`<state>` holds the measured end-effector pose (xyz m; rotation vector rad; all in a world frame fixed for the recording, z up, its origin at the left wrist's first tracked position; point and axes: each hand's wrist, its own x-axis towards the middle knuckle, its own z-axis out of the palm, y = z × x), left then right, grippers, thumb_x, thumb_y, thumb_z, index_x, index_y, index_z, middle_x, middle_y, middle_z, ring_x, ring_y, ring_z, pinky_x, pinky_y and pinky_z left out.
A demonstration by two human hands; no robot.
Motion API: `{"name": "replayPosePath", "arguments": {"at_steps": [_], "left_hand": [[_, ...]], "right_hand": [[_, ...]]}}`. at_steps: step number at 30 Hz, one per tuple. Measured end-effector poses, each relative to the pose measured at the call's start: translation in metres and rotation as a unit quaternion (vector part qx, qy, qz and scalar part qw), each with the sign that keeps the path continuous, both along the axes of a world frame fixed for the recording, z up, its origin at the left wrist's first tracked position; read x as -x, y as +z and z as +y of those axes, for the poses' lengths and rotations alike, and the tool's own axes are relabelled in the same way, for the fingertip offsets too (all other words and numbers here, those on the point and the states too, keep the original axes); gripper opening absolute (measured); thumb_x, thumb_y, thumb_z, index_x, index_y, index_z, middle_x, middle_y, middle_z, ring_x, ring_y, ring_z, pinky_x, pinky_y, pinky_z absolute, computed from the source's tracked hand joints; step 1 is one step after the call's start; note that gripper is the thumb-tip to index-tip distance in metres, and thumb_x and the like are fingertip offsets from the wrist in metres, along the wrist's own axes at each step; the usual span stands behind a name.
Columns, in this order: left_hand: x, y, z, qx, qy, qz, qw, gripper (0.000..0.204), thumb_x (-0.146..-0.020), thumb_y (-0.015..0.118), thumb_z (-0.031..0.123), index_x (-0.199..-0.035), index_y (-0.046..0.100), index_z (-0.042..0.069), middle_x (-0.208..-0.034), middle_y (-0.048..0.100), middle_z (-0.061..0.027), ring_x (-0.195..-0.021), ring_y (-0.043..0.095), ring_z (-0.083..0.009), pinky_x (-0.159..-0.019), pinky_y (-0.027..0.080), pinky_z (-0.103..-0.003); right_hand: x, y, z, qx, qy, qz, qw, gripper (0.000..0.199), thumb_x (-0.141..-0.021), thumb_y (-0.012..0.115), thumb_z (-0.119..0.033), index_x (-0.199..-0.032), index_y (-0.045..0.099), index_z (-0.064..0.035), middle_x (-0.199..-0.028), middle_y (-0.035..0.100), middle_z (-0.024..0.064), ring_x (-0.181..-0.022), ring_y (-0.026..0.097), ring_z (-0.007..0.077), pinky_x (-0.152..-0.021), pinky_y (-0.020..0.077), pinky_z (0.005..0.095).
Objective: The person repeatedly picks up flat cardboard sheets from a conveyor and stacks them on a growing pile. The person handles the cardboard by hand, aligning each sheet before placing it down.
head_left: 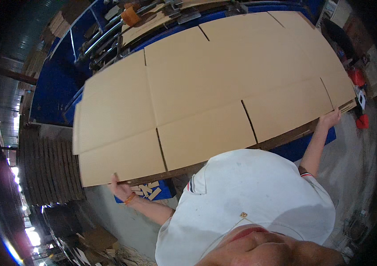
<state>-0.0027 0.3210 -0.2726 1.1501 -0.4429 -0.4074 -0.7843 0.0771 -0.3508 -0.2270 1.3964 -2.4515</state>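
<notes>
A large flat sheet of brown corrugated cardboard [197,88] with dark slots and crease lines spans the blue machine bed in front of me. My left hand [121,189] is closed on its near edge at the left, thumb up over the top and the other fingers mostly hidden beneath. At the near right corner my right hand [331,118] grips the same sheet, fingers curled at the edge. Under that corner, edges of more cardboard layers [349,106] show.
Beyond the sheet lies a machine with metal rods and an orange part [130,15]. A tall stack of cardboard [48,170] stands at the left. Cardboard scraps [148,190] lie in a blue tray below the near edge. Red objects [362,121] sit at the right.
</notes>
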Motion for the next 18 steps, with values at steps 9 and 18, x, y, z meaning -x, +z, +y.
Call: {"name": "replayPosePath", "arguments": {"at_steps": [9, 18], "left_hand": [[-0.026, 0.125, -0.056, -0.146, 0.009, -0.279, 0.949, 0.064, -0.081, 0.071, 0.011, -0.133, 0.036, -0.003, -0.126, 0.05, -0.0161, -0.11, 0.05, -0.0254, -0.093, 0.041, -0.037], [0.022, 0.079, -0.084, -0.188, 0.013, -0.336, 0.923, 0.022, -0.086, 0.069, 0.014, -0.103, 0.064, -0.001, -0.092, 0.066, -0.0053, -0.085, 0.058, -0.0105, -0.076, 0.046, -0.025]], "right_hand": [[0.068, -0.025, 0.037, -0.009, 0.202, -0.165, 0.965, 0.046, -0.093, 0.056, -0.021, -0.131, 0.042, -0.0002, -0.13, 0.051, 0.0146, -0.118, 0.05, 0.0294, -0.1, 0.0418, 0.046], [-0.136, 0.071, 0.065, 0.086, 0.086, 0.099, 0.988, 0.035, -0.092, 0.055, -0.013, -0.125, 0.049, -0.0034, -0.12, 0.058, 0.0116, -0.109, 0.056, 0.0274, -0.091, 0.0462, 0.039]]}}
